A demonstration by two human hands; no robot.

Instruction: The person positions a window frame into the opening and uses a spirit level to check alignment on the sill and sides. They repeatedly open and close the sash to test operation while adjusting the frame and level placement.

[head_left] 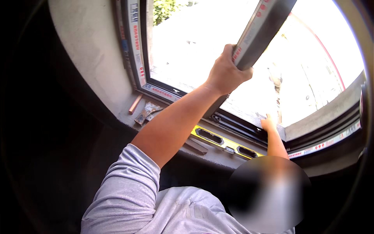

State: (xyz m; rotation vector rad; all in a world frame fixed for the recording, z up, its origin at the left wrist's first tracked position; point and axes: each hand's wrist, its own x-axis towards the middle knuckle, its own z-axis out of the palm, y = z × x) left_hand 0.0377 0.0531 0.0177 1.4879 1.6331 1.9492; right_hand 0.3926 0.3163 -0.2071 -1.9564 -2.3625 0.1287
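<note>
My left hand (pixel 230 74) is closed around the lower part of a dark window mullion (pixel 264 36) with a printed protective strip on its side. The mullion slants up toward the upper right in this view. Farther right, my right hand (pixel 269 124) reaches across the bottom rail of the dark window frame (pixel 237 124), its fingers looking curled at the rail's outer side. Bright light outside washes out some of those fingers. Just inside that rail, a yellow spirit level (pixel 223 142) lies along the sill, between my two forearms.
A rusty scraper (pixel 147 113) and a short reddish-brown stick (pixel 135 104) lie on the sill (pixel 126 116) by the left corner. A flat grey strip (pixel 196 147) rests in front of the level. A bare plaster wall (pixel 87 43) borders the frame's left side.
</note>
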